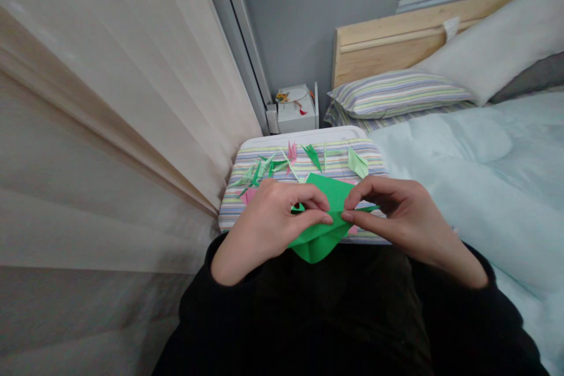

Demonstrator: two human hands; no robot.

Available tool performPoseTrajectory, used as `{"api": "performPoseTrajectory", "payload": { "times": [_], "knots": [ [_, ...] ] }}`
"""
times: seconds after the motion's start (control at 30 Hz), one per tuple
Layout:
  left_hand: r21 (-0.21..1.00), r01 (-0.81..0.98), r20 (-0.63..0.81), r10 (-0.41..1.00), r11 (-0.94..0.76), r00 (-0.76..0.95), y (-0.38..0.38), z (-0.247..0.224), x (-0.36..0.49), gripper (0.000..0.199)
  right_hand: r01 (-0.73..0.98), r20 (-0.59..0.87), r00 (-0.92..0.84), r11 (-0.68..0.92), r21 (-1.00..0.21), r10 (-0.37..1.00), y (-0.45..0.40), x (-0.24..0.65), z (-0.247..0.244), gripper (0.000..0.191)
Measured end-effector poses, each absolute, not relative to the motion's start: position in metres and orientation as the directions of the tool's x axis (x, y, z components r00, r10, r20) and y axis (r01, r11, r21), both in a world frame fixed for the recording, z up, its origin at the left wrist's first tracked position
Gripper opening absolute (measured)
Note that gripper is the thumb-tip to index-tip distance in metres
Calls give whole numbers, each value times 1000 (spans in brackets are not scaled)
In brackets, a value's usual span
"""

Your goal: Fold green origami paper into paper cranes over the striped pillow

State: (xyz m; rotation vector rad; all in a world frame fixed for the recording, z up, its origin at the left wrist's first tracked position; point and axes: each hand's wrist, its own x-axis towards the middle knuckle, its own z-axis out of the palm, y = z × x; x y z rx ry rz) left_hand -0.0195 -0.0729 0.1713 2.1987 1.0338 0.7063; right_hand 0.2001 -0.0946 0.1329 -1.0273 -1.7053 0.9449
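Green origami paper [319,235], where is it?

Between both hands, just above a striped tray [304,135].

And the fingers?

Left hand [268,223] and right hand [408,226] each pinch the fold between thumb and forefinger, other fingers curled. Pink and green origami cranes [264,169] lie beyond on the tray.

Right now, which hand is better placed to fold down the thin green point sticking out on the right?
Probably the right hand: it pinches the green origami paper right beside that thin point, while the left hand holds the paper's opposite side.
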Motion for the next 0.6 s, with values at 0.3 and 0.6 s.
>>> {"api": "performPoseTrajectory", "payload": {
  "times": [0.3, 0.6],
  "knots": [
    [692, 479, 240, 798, -540, 553, -72, 170, -21, 4, 261, 315, -305, 397, -880, 899, -97, 201, 135, 20],
    [679, 503, 211, 798, -535, 565, -73, 173, -20, 3, 307, 316, -313, 410, -859, 896, -98, 196, 137, 15]
  ]
}}
